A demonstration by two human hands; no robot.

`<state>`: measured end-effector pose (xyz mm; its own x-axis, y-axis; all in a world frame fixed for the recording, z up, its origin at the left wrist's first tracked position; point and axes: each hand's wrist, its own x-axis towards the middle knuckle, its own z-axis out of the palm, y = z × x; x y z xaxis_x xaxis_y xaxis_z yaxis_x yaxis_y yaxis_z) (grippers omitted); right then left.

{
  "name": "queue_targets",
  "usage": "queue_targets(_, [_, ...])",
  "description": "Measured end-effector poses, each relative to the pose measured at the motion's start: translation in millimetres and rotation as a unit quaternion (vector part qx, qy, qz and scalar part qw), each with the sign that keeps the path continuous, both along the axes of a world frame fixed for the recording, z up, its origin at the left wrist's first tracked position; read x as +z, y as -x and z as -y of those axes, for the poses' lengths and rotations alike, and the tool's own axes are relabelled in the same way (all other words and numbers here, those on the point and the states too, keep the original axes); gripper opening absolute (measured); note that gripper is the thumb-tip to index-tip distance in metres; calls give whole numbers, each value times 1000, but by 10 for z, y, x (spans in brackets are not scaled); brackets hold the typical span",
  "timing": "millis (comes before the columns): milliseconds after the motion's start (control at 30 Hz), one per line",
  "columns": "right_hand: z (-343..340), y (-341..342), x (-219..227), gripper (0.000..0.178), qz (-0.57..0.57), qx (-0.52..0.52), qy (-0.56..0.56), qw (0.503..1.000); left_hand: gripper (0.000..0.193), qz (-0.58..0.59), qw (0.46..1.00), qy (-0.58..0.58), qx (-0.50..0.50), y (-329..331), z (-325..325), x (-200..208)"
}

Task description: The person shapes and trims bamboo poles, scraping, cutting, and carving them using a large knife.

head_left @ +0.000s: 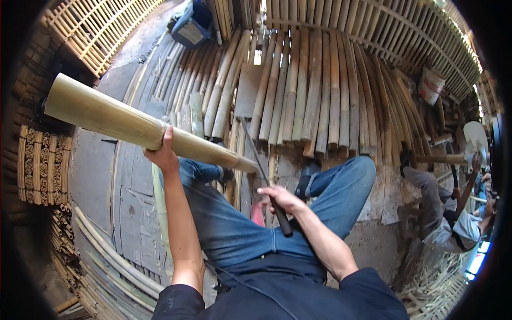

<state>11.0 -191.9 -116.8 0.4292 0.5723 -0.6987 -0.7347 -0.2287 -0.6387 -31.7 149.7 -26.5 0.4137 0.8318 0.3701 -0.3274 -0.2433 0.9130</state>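
A thick, pale yellow-green bamboo pole [106, 114] slants across the left side, its wide end at the upper left and its narrower end over the gap between my knees. My left hand [164, 156] is closed around its underside, near a node, with the thumb on top. In my right hand [287, 199] is a long, thin-bladed knife [281, 217], gripped by its black handle. Its blade points up and away, close to the pole's narrower end. I cannot tell whether they touch. Something pinkish-red [257, 214] shows between my legs, partly hidden.
Many bamboo poles [314, 90] lie side by side ahead. Tied bamboo bundles [45, 165] stand at the left; a blue bin [191, 26] is at the far left. To the right a seated co-worker [448, 224] handles another bamboo piece [442, 159]. Shavings [434, 282] are heaped at lower right.
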Motion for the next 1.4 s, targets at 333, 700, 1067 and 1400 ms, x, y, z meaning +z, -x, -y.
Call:
queue_targets(333, [-193,-123,142,58,242,139,125,952,63,-4,964,-100,247,-213,485,-2])
queue_targets(700, [-869,-462,-323,58,394,50,86,914,69,-29,954,-140,262,-262,537,-39])
queue_targets(1067, [-852,-132,-723,53,367,99,140,914,69,-24,953,-145,265,-342,601,-42])
queue_targets(1400, [-724,-293,-1336,53,337,150,187,910,65,-28,953,-131,273,-242,566,-138])
